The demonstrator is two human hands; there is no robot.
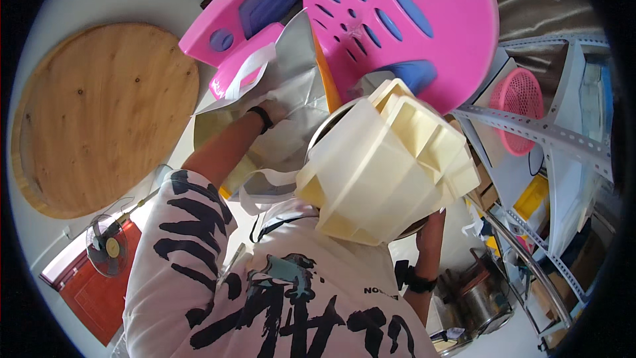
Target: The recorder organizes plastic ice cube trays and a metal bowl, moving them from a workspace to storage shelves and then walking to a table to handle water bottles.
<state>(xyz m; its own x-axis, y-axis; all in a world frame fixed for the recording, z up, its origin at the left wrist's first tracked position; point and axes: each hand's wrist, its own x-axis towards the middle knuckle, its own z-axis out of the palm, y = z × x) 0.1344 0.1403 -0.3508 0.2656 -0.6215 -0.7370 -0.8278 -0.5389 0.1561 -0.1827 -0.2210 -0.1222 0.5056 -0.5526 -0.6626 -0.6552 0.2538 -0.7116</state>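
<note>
My left hand [273,111], with a dark band at its wrist, reaches inside a bag [299,59] with a silver lining and white handles. Its fingers are blurred against the lining and partly hidden, so I cannot make out a grip. In front of my chest is a cream plastic container [371,176] with several compartments, tilted on its side. A round rim [326,126] shows behind it. My right forearm rises beside the container's lower right edge, and my right hand [437,217] is mostly hidden behind it. Whether those fingers grip anything does not show.
A pink plastic chair [457,20] with blue beneath its holes stands ahead. At left are a round wooden tabletop [99,119] and a fan [109,245]. Metal shelving [540,132] with a pink basket [518,109] is at right, above metal pots [483,298].
</note>
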